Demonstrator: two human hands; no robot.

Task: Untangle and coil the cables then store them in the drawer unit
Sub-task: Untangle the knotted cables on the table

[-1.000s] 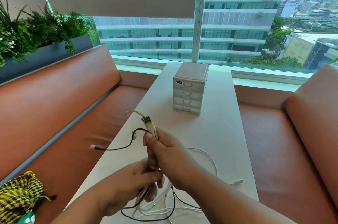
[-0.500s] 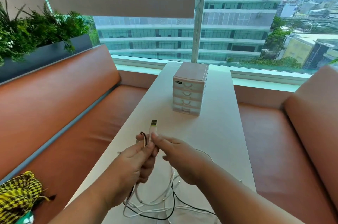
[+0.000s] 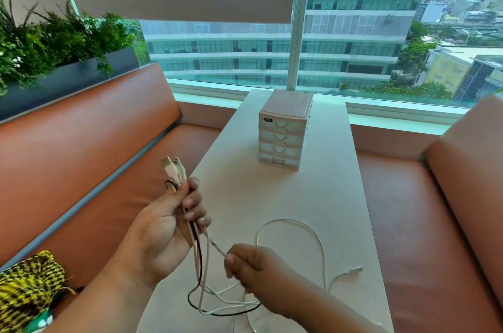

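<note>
Small dark label (image 3: 267, 120) on drawer unit (image 3: 288, 104), lettering too small to read

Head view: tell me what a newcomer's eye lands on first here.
The left hand grips a bunch of cables, plugs pointing up, at the left edge of the table. Beside it the right hand pinches one white cable. Farther along the table stands the drawer unit, drawers shut.

Matt white laminate table (image 3: 321, 202); glossy pale plastic drawer unit (image 3: 284, 130); smooth orange-brown leather benches (image 3: 81, 147); rubbery white and black cables (image 3: 201, 256).
</note>
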